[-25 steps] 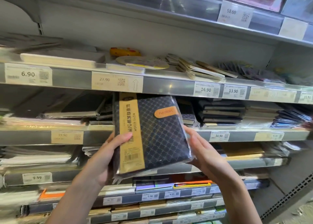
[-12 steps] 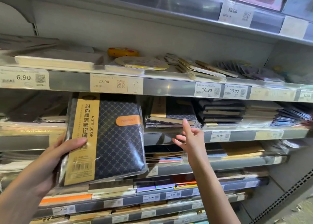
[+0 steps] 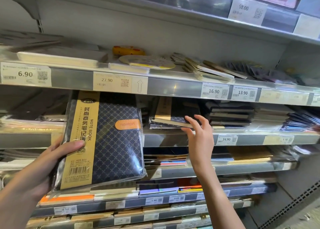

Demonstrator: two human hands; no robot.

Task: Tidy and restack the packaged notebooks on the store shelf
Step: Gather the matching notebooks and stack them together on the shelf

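Store shelf (image 3: 173,88), several tiers of metal shelving with price strips along each front edge; the tier with the 34.90 label (image 3: 226,139) carries the notebook stock, laid flat so the tags can be read from the aisle. Its upper and lower tiers run out of view, and the far-right goods blur into unreadable stacks.

Packaged notebook (image 3: 103,140), navy with a gold lattice and a tan side band, sleeved in clear film. It is held upright and off the shelf, to the left of the gap, probably to free that spot while the remaining pile is straightened. Its lower left corner and back are hidden by the palm.

Shelf stack (image 3: 170,119) of like notebooks, lying tilted and uneven (hence the tidying); how many it holds cannot be counted, since shadow under the shelf above swallows the rear.

Left hand (image 3: 52,161), gripping the notebook along its banded edge, thumb across the front, fingers behind and unseen.

Right hand (image 3: 199,133), fingers spread and relaxed, tips touching the front edge of the stack, holding nothing; seemingly about to square or lift the top copy.
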